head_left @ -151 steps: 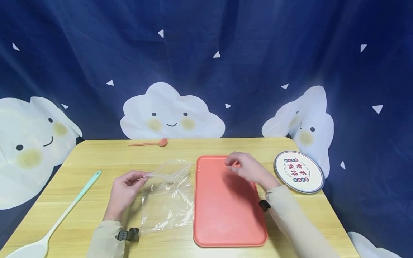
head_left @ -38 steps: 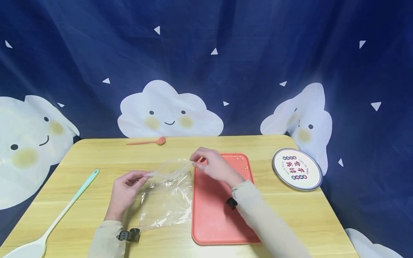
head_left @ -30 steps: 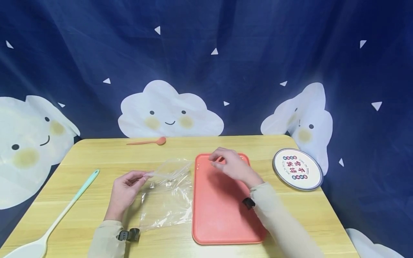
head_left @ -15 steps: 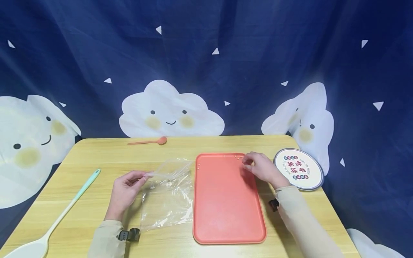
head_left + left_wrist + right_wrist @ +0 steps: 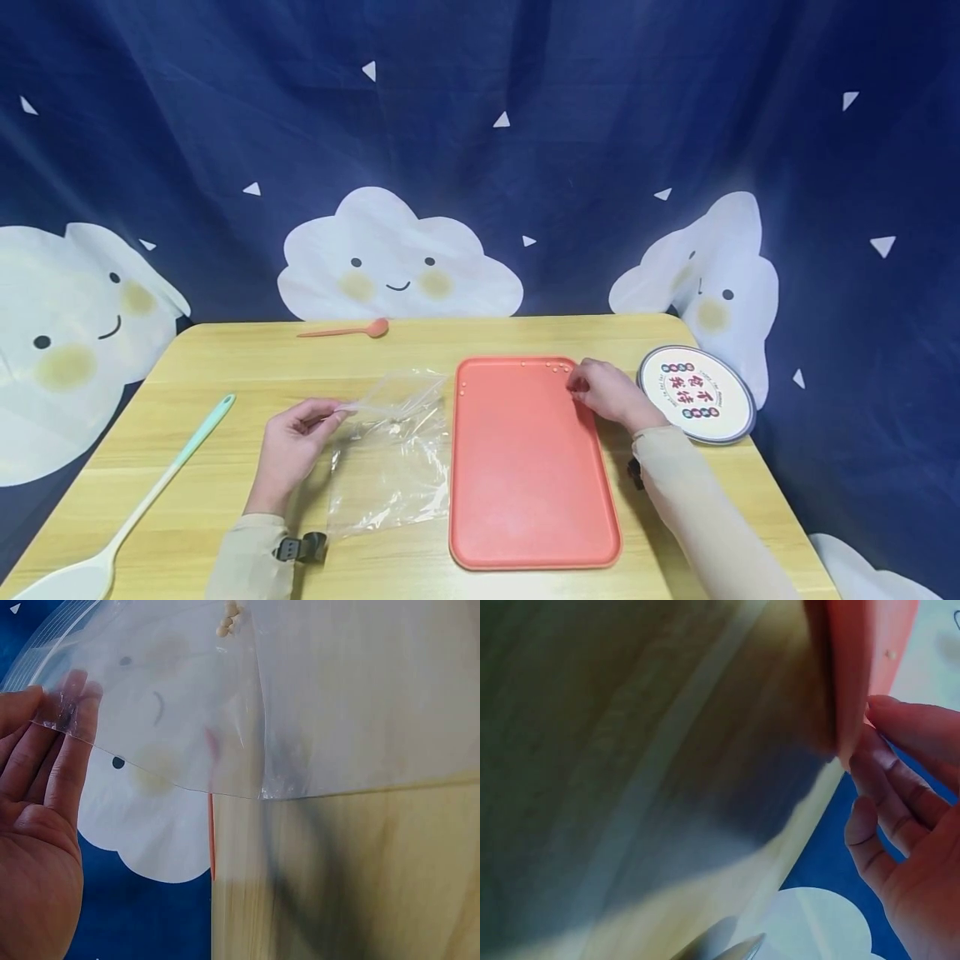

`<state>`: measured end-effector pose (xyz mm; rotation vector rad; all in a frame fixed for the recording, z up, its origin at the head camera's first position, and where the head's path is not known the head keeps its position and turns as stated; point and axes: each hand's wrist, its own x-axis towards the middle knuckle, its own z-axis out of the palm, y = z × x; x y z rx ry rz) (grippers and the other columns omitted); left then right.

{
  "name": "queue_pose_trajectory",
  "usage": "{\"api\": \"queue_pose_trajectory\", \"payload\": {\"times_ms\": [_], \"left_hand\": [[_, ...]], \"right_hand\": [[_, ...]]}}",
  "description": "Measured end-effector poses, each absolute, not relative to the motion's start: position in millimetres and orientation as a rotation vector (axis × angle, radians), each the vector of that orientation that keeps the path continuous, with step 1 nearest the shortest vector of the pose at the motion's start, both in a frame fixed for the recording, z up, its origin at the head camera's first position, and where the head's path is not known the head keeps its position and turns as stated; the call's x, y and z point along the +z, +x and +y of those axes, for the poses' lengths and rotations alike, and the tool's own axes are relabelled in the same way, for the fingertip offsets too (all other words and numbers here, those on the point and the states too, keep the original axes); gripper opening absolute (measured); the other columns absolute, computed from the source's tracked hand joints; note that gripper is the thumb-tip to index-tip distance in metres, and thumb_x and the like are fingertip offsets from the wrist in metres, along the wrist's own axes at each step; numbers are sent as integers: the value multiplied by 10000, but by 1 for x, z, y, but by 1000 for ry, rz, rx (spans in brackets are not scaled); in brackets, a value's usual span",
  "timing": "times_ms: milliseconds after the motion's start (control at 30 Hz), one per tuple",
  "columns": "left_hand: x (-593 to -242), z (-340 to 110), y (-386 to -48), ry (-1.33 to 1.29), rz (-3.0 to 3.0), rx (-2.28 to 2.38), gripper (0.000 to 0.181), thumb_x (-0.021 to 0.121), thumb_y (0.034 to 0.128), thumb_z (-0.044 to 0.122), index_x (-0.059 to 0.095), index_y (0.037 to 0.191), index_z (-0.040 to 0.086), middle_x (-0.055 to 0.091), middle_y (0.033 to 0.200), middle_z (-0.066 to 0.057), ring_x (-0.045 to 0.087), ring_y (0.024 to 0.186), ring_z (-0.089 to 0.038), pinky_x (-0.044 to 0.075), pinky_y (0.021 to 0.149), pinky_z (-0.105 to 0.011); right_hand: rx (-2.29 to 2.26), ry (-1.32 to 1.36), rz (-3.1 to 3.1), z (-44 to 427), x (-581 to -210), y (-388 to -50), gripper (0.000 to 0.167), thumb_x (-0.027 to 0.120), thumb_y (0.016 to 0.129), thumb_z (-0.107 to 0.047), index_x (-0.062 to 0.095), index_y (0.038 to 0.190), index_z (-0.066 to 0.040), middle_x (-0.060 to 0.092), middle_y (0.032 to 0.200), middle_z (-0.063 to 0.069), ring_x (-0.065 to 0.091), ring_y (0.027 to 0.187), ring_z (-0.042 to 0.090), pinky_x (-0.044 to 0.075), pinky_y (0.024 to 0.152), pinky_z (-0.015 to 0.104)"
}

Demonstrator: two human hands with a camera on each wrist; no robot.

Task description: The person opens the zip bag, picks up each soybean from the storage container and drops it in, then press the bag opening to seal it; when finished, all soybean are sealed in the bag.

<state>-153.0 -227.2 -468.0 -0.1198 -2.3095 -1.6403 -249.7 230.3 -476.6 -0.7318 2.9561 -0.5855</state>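
Note:
My left hand [image 5: 292, 450] pinches the rim of a clear zip-top plastic bag [image 5: 390, 487] between thumb and fingers. Through the film, the left wrist view shows a small cluster of beige soybeans [image 5: 227, 621] inside. Right of the bag lies a coral-red tray [image 5: 532, 483]. Several loose soybeans [image 5: 555, 367] sit along its far edge, with a couple more at the far left corner. At the tray's far right corner, my right hand [image 5: 611, 392] has its fingertips down at the rim. The rim hides them in the right wrist view, so anything between them cannot be seen.
A round plate-like disc with red lettering [image 5: 697, 396] lies right of the right hand. A small red spoon [image 5: 375, 327] lies along the table's back edge. At the left is a long white spoon with a mint handle [image 5: 191, 446].
My right hand has moved from the bag's mouth rightward across the tray to its far right corner, and has lowered there. The left hand keeps its hold on the bag.

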Motion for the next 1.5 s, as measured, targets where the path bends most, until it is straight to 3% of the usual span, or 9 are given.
{"api": "queue_pose_trajectory", "payload": {"times_ms": [233, 533, 1033, 1500], "left_hand": [[-470, -228, -154, -122, -2325, -1599, 79, 712, 862, -55, 712, 940, -47, 727, 913, -91, 675, 802, -58, 556, 732, -172], [-467, -228, -153, -127, -2316, -1630, 101, 720, 866, -39, 716, 966, -47, 724, 945, -137, 677, 817, -68, 554, 748, -171], [-471, -229, -153, -142, -2301, -1641, 99, 705, 857, -86, 707, 954, -67, 718, 917, -156, 677, 799, -71, 562, 732, -183], [-469, -224, -154, -143, -2285, -1662, 103, 705, 851, -92, 707, 953, -73, 715, 917, -164, 687, 803, -138, 564, 724, -185]], "right_hand": [[-526, -800, 2978, 233, -483, -253, 117, 704, 817, 13, 701, 875, -89, 582, 829, -5, 612, 797, 224, 538, 756, 413], [-593, -751, 2955, 230, -476, -254, 62, 716, 861, -40, 686, 864, -95, 552, 809, -28, 555, 739, 166, 511, 712, 379], [-1419, -565, 2675, 199, -450, -244, 83, 723, 870, -36, 703, 950, -34, 673, 869, 7, 620, 828, 197, 525, 775, 349], [-1483, -784, 2641, 131, -426, -229, 75, 720, 901, -126, 709, 950, -182, 655, 875, -81, 600, 834, 132, 515, 716, 362]]}}
